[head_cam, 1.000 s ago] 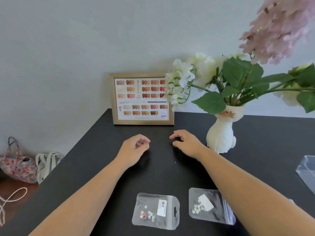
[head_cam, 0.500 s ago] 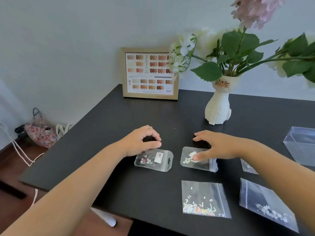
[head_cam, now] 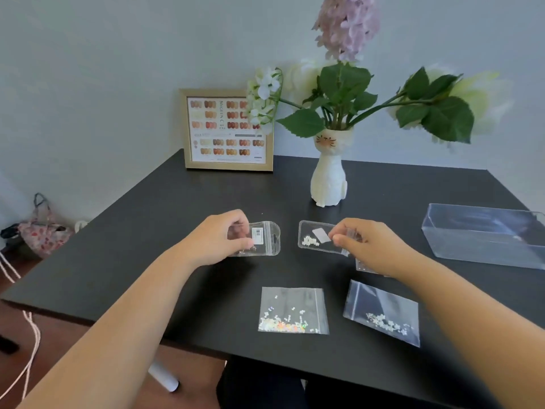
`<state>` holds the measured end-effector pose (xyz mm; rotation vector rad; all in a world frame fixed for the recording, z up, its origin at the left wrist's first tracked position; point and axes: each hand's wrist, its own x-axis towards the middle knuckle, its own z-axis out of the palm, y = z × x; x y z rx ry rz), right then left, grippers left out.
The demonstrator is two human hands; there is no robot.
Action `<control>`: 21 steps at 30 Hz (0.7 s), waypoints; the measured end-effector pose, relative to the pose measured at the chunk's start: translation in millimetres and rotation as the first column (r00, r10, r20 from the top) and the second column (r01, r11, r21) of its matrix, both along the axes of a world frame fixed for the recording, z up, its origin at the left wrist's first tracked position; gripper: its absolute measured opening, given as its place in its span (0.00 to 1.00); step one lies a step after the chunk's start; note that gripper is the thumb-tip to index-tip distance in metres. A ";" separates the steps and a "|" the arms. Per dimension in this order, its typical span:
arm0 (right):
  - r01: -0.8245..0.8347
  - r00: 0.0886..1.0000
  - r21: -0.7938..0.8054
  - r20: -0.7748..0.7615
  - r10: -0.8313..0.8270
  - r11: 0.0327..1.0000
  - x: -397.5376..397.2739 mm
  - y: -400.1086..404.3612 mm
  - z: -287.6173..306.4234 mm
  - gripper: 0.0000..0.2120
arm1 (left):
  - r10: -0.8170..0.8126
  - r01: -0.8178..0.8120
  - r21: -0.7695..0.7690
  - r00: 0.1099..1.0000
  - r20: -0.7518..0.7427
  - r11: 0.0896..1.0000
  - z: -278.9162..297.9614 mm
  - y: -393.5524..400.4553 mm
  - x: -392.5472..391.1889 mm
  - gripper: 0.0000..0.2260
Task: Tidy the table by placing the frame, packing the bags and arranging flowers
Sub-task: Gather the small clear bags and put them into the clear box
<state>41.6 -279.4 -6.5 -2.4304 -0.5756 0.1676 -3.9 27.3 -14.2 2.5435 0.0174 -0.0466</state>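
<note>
A barcode-labelled bag [head_cam: 262,239] is pinched at its left end by the left hand [head_cam: 219,237]; a white-bead bag [head_cam: 314,239] is gripped at its right end by the right hand [head_cam: 365,246].

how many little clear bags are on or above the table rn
5: one in the left hand, one in the right hand, two lying near the front edge, one mostly hidden under the right hand.

Tabletop [head_cam: 182,208]: black, matte.
Vase [head_cam: 328,180]: white, cat-shaped, upright toward the back.
Frame [head_cam: 227,131]: left of vase, standing at the back edge.
Clear box [head_cam: 483,234]: right of vase.
Sequin bag [head_cam: 293,309]: flat, well in front of vase.
Second bag [head_cam: 383,314]: just beside it, rightward.
</note>
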 end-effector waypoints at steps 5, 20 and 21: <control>0.112 0.968 0.112 0.212 -0.134 0.987 -7.3 -66.8 30.7 0.07 | -0.172 0.183 -0.077 0.976 0.131 0.980 20.0 -75.7 13.5 0.05; 0.647 0.763 -0.252 0.204 -0.614 0.720 21.2 -235.9 19.2 0.15 | -0.358 0.495 -0.172 0.790 0.498 0.852 31.2 -304.7 93.0 0.13; 0.642 0.766 -0.274 0.176 -0.619 0.716 21.9 -237.1 18.8 0.15 | -0.358 0.489 -0.171 0.796 0.488 0.855 30.6 -311.8 96.7 0.12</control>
